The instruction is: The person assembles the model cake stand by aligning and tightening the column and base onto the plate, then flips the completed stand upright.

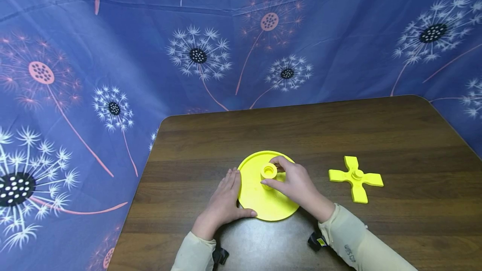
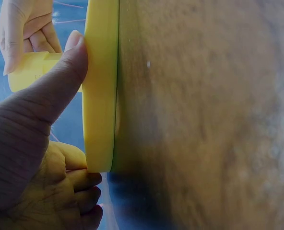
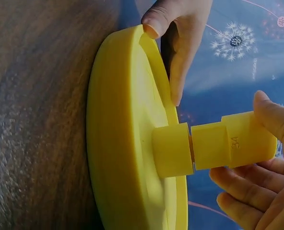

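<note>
A round yellow base (image 1: 256, 200) with a raised rim lies on the table, a short yellow post (image 3: 173, 151) standing at its middle. My left hand (image 1: 225, 200) holds the base at its near left side, thumb on the front rim and fingers along the left edge. With thumb and fingers my right hand (image 1: 295, 181) pinches a stepped yellow hollow cylinder (image 3: 235, 141), marked 34. In the right wrist view the cylinder lines up with the post, a thin gap showing between their ends. From the head view the cylinder's open top (image 1: 269, 170) faces up and hides the post.
A yellow four-armed cross piece (image 1: 357, 179) with a round knob at its centre lies on the brown wooden table (image 1: 414, 149), right of the base. Behind the table hangs a blue cloth (image 1: 143, 49) with a dandelion print.
</note>
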{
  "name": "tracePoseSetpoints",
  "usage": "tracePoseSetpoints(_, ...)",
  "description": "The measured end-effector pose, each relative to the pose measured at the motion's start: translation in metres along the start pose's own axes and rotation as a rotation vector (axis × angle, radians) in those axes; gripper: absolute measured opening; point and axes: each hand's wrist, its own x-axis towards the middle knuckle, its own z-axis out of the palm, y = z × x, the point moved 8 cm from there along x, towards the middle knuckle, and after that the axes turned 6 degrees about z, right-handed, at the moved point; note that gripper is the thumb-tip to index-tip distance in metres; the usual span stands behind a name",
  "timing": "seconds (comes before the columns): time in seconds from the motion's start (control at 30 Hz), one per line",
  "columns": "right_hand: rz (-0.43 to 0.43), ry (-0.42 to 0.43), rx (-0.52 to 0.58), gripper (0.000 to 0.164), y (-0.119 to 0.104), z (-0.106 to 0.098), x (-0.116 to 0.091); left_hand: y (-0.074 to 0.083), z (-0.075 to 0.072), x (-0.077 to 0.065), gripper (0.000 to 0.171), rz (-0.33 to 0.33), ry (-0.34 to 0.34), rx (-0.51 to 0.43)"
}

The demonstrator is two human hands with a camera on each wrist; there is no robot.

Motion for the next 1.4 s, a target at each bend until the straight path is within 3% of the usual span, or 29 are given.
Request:
tracePoseSetpoints(0.23,-0.09,-0.124,0.066,0.071,0.0,0.002,0.002,0.0,0.0,-0.001,0.123,0.007,0.006,-0.004)
tracePoseSetpoints(0.43,-0.178,-0.267,0.171,0.058,-0.004,0.003,0.004,0.001,-0.001,-0.001,0.123,0.011,0.014,-0.006)
tracePoseSetpoints(0.63,-0.133,-0.317,0.156,0.053,0.004,0.006,0.005,0.001,-0.001,0.0,0.124,0.003,0.007,-0.012)
tracePoseSetpoints(0.83,-0.047,-0.275,0.18,0.053,0.009,0.005,0.005,0.0,0.0,0.0,0.124,0.007,0.011,-0.009)
tracePoseSetpoints(1.07,-0.01,-0.108,0.194,0.049,0.01,0.004,0.002,0.0,0.0,0.0,0.123,0.012,0.01,-0.001)
tracePoseSetpoints(1.27,-0.015,-0.005,0.097,0.047,0.005,0.001,-0.002,0.0,0.0,0.0,0.124,0.003,0.002,-0.006)
tracePoseSetpoints(1.4,-0.03,0.012,0.056,0.05,0.002,0.0,-0.003,0.0,0.0,0.0,0.124,0.0,0.001,-0.006)
